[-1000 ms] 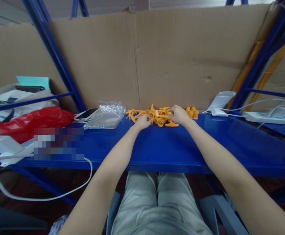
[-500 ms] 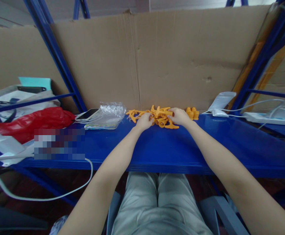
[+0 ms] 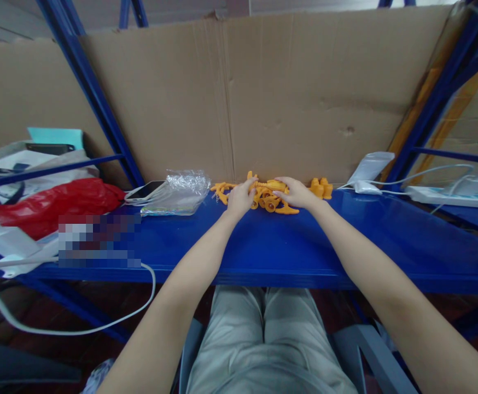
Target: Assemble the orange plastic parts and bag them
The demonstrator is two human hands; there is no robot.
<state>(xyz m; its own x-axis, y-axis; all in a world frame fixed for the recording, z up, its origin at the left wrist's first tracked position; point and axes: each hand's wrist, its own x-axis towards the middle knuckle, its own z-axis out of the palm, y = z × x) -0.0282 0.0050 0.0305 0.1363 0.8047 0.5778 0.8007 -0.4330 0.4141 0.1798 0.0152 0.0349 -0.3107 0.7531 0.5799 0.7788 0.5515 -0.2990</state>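
Note:
Against the cardboard, a heap of orange plastic toy parts (image 3: 270,204) lies on the blue shelf (image 3: 280,246). At the heap's left side, my left hand (image 3: 240,197) is closed on an orange plastic piece (image 3: 250,175) whose tip stands up above the fingers. My right hand (image 3: 294,191) curls round another orange plastic part (image 3: 272,185) on the right side of the heap. More orange pieces (image 3: 221,191) lie left of my left hand. Two stubby orange parts (image 3: 320,188) stand just right of my right hand. The fingers cover some of the pieces.
Left of the heap are a clear plastic bag (image 3: 181,194) and a phone (image 3: 151,190) with a white cable. A red plastic bag (image 3: 58,205) sits farther left. On the right are a white packet (image 3: 372,167) and a white power strip (image 3: 452,197). Blue posts frame the shelf.
My left hand has shifted slightly up, and an orange tip now rises above its fingers. My right hand has moved a little left over the heap. The view has shifted slightly.

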